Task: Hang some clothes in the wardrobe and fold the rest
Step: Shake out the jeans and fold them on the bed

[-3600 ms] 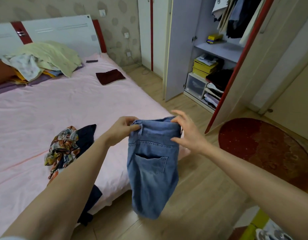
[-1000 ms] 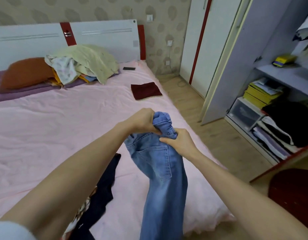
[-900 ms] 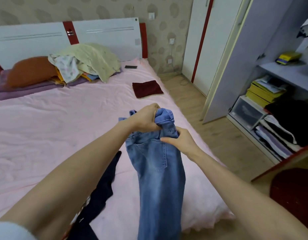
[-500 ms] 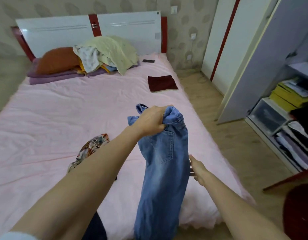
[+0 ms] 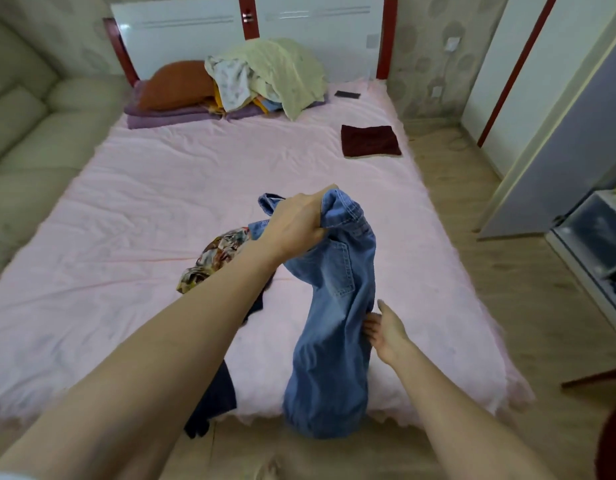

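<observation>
The left hand [image 5: 294, 225] is clenched around the bunched waistband of the blue jeans [image 5: 334, 313], holding them up over the near half of the pink bed [image 5: 161, 209]; the legs hang down past the mattress edge, and their hems are bunched together low in the view. The right hand [image 5: 386, 329] lies against the right side of the hanging denim with its thumb up, but its fingers disappear behind the cloth, so whether they curl round it cannot be told. The left forearm covers much of a patterned garment [image 5: 216, 258] and a dark garment [image 5: 214, 400] lying on the bed. A folded maroon cloth [image 5: 370, 141] sits near the bed's right edge, and a heap of clothes [image 5: 268, 74] rests by the headboard. The wardrobe [image 5: 555, 161] is cut off at the right.
</observation>
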The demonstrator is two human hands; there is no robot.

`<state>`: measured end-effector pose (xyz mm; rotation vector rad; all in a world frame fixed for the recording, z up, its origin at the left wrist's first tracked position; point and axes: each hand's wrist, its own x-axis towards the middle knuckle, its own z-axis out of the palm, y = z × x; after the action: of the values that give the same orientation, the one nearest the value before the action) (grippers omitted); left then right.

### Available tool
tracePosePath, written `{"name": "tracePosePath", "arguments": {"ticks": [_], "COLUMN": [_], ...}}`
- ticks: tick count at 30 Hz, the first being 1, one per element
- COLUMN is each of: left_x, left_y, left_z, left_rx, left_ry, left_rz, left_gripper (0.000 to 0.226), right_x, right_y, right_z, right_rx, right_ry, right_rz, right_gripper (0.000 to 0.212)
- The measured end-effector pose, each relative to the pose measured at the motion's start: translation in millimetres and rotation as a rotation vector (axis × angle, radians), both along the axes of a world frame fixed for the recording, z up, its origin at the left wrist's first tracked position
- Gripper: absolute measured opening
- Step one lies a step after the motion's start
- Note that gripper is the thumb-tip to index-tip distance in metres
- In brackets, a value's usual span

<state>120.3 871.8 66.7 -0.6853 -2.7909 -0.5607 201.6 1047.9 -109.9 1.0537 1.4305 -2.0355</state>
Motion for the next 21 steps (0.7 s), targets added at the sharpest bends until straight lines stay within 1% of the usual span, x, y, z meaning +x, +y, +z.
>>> {"name": "tracePosePath", "arguments": {"ticks": [2,4,6,7,10,11,13,15,19,21], "left_x": [9.4,21.6,38.7,45.0,73.2,84.4,109.4,131.0,162.5,174.5], "left_y": [-7.5,-19.6,-33.9,-37.5,-56.3,-63.8,-84.7,-108.6,-157.6,-179.1], "left_z": [-5.1,-6.1,-4.3,-2.2,9.0,12.5,17.5,18.1,10.9,3.4], "left_rx": [0.006,0.011,0.051,0.076,0.142,0.151,0.173,0.178,0.067,0.018], "left_ry": [-0.020,-0.024,-0.030,-0.038,-0.028,-0.021,-0.024,-0.022,-0.043,-0.114], "left_rz": [0.034,0.068,0.064,0.048,-0.014,-0.029,-0.029,0.030,0.203,0.307], "left_gripper": [0.027,0.023,0.023,0.024,0.028,0.027,0.025,0.026,0.035,0.037], "right_x": [-1.6,0.5,10.5,12.5,20.6,24.0,38.3,54.6,87.8,113.6], "right_y": [-5.0,-13.0,-25.8,-29.5,-48.7,-56.9,-82.2,-102.0,-119.6,-118.5], "right_z": [2.2,6.5,13.7,13.4,11.3,9.7,16.9,24.7,32.4,37.3], "right_rx": [-0.072,-0.052,-0.004,0.006,-0.010,-0.036,-0.101,-0.095,0.062,0.093], "right_ry": [0.046,0.073,0.072,0.070,0.070,0.078,0.074,0.095,0.090,0.084], "right_rz": [-0.076,-0.092,-0.107,-0.113,-0.162,-0.189,-0.218,-0.227,-0.249,-0.222], "right_gripper": [0.029,0.020,0.020,0.023,0.044,0.046,0.040,0.032,0.025,0.027]}}
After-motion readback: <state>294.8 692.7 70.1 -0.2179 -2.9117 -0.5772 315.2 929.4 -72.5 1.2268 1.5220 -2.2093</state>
